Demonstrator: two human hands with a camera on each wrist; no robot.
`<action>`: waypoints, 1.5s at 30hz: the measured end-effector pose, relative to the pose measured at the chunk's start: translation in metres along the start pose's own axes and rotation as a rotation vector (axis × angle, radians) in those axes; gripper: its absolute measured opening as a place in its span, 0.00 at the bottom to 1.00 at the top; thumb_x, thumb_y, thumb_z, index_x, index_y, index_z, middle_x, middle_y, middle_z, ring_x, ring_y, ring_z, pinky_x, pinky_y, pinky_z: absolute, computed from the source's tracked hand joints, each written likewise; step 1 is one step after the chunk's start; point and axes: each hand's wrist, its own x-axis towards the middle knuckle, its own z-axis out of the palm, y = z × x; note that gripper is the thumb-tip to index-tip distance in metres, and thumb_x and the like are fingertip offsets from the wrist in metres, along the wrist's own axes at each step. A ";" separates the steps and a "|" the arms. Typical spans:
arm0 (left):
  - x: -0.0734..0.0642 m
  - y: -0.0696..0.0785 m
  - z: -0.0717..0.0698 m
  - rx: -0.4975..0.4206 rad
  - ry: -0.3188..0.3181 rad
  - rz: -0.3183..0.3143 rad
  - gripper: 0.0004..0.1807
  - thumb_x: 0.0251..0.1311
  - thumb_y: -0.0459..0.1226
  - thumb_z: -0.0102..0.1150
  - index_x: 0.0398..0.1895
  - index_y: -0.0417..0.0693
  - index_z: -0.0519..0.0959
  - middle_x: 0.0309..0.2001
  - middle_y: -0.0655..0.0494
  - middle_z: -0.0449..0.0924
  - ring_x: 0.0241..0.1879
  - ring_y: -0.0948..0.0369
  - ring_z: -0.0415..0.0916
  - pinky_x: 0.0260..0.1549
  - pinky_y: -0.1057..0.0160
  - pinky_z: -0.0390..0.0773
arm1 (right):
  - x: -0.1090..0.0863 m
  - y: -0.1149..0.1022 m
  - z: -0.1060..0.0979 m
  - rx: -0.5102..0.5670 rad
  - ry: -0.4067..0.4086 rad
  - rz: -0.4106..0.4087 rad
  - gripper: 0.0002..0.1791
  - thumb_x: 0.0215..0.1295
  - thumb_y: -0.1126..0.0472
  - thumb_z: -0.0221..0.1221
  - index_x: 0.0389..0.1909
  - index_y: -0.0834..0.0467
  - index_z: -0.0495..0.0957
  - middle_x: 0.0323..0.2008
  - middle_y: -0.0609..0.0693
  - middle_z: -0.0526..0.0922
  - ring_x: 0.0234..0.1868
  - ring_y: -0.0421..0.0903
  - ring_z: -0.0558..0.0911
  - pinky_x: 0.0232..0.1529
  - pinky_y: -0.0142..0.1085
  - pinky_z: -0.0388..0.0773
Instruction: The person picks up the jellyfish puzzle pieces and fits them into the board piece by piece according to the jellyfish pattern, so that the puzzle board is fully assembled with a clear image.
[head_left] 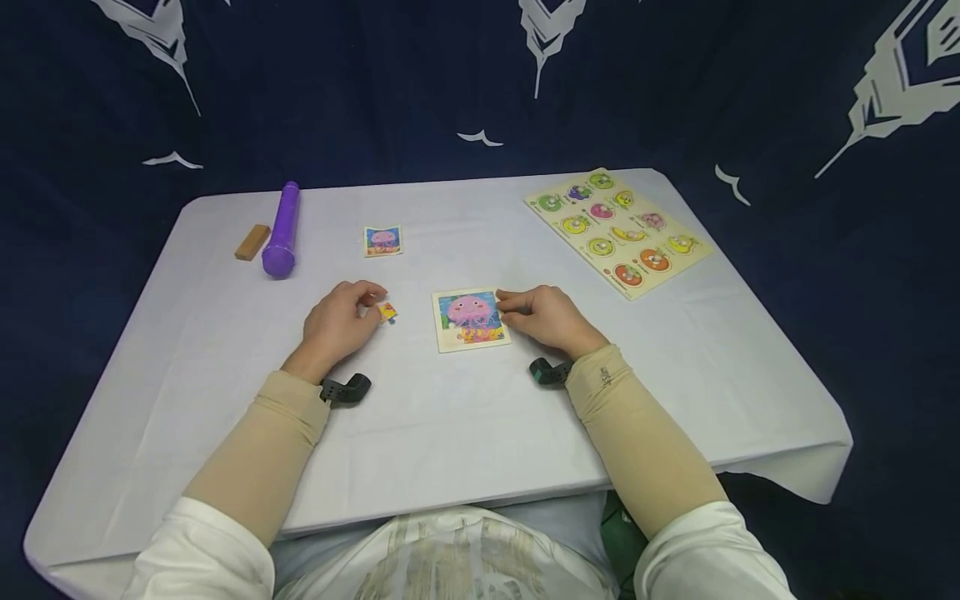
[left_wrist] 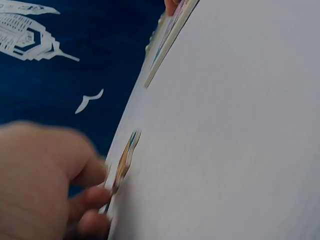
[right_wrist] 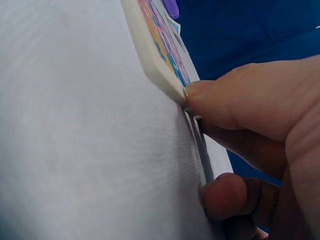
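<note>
A small yellow, red and blue puzzle piece [head_left: 387, 312] is at the fingertips of my left hand [head_left: 341, 325]. In the left wrist view the piece [left_wrist: 127, 157] stands tilted on its edge, its lower end between thumb and fingers. My right hand [head_left: 551, 319] pinches the right edge of a square puzzle board [head_left: 448, 342], which shows a pink jellyfish. Its lower left part is bare cream. In the right wrist view, the right thumb [right_wrist: 220, 102] presses on the corner of the board [right_wrist: 155, 75], with the forefinger below.
A small jellyfish picture card [head_left: 383, 242] lies behind the board. To the left are a purple microphone-shaped object [head_left: 283, 233] and a wooden block [head_left: 252, 242]. A fruit picture board [head_left: 618, 229] lies at the back right of the white-covered table [head_left: 450, 433].
</note>
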 end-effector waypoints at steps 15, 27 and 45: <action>0.002 -0.006 -0.010 0.030 -0.158 0.069 0.19 0.66 0.47 0.66 0.58 0.54 0.82 0.49 0.52 0.77 0.40 0.55 0.71 0.40 0.57 0.69 | 0.002 0.000 0.001 -0.007 0.002 -0.010 0.15 0.71 0.57 0.64 0.56 0.55 0.86 0.66 0.45 0.79 0.72 0.48 0.73 0.73 0.46 0.66; 0.003 -0.011 -0.006 -0.083 -0.080 0.018 0.13 0.66 0.49 0.68 0.43 0.52 0.81 0.39 0.54 0.80 0.35 0.56 0.73 0.36 0.59 0.69 | 0.002 -0.002 0.001 0.008 0.008 0.001 0.15 0.72 0.56 0.63 0.55 0.55 0.87 0.66 0.45 0.79 0.72 0.48 0.72 0.74 0.46 0.65; 0.002 -0.009 -0.013 -0.278 -0.120 0.020 0.14 0.72 0.48 0.61 0.47 0.50 0.86 0.37 0.53 0.83 0.36 0.56 0.72 0.34 0.60 0.72 | -0.001 -0.001 0.000 0.010 0.002 0.008 0.16 0.73 0.53 0.62 0.55 0.54 0.86 0.67 0.45 0.79 0.73 0.48 0.72 0.74 0.47 0.65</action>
